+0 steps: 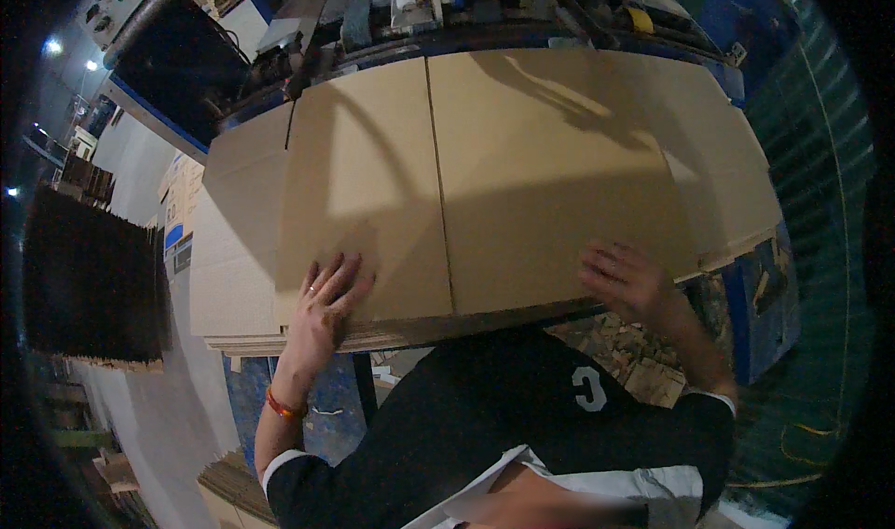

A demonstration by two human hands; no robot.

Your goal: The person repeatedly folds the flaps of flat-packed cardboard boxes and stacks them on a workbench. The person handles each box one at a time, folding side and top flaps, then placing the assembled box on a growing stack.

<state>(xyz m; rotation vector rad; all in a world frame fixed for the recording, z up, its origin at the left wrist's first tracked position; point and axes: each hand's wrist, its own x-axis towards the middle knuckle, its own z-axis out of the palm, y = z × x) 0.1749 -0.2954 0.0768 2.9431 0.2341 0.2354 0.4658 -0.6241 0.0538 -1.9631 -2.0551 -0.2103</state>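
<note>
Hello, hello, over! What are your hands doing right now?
Left hand flat on top cardboard sheet, fingers spread. Right hand at its near edge, open. Sheet lies on a cardboard stack. Nothing on top.

Blue machine table (760,315), stack of flat cardboard sheets (522,175) on it

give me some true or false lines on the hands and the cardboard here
1. The left hand lies flat on the top cardboard sheet. True.
2. The right hand holds a knife. False: it holds no tool and rests at the sheet's near edge.
3. The sheet tops a stack of cardboard. True.
4. The left wrist is bare. False: it wears a red band.
5. Both hands are gloved. False: both are bare.
</note>
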